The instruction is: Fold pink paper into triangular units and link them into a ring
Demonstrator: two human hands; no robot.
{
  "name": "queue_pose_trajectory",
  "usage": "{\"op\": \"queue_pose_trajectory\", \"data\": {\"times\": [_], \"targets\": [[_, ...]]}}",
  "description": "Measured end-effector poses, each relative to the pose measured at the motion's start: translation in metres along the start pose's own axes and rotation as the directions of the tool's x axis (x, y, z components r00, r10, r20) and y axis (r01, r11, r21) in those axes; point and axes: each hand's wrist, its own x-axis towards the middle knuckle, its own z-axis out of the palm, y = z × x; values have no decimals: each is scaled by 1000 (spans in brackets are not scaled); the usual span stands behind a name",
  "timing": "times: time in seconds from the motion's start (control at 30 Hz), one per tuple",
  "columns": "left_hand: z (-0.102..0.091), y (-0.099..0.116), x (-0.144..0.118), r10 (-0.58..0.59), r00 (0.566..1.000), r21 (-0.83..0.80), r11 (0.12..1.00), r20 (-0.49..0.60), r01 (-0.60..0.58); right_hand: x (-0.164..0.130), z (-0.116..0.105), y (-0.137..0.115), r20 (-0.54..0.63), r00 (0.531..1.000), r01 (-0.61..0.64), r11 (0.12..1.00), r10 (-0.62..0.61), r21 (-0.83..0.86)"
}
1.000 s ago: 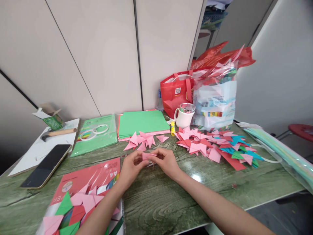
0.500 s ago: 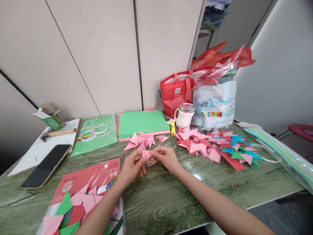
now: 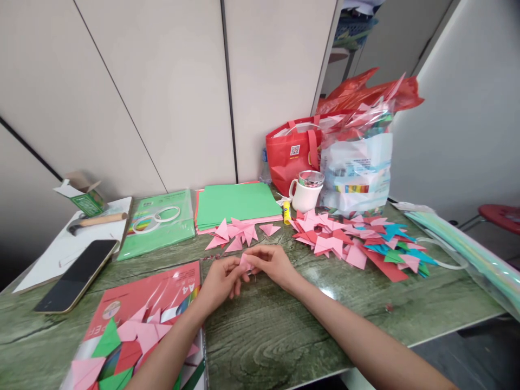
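Note:
A small piece of folded pink paper is pinched between my two hands above the middle of the table. My left hand grips it from the left with thumb and fingers closed. From the right, my right hand holds its other side, fingers bent over it and partly hiding it. Just beyond my hands lie pink folded paper pieces, close to a single pink triangle. Below my left forearm, pink, green and red folded pieces rest on a red A4 paper pack.
Green paper sheets lie at the back beside a yellow glue stick and a white mug. Folded pieces are heaped at right, before a red bag. Left are a phone, a hammer and tape rings.
My hands have drawn closer together, and the right fingers have moved over the pink paper, so less of it shows. The things on the table have not moved.

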Motion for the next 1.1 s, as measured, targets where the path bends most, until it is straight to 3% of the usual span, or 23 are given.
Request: {"op": "queue_pose_trajectory", "data": {"times": [0.3, 0.47, 0.63, 0.9, 1.1], "targets": [[-2, -4, -1, -118, 980, -269, 950, 159, 158, 0, 2, -5, -95, 993, -67, 998, 68, 15], [-3, -3, -2, -116, 972, -232, 959, 206, 164, -1, 2, -6, -80, 993, -90, 996, 92, 28], [-3, -2, -3, -136, 974, -235, 956, 179, 176, -1, 2, -7, -33, 994, -99, 993, 102, 61], [1, -3, -2, -97, 987, -125, 986, 131, 113, -1, 0, -1, 130, 992, 14, 998, -6, -61], [0, -3, -5, -32, 991, -3, 999, 128, 33, -3, -2, -4, 144, 988, 64, 994, -51, -87]]}}
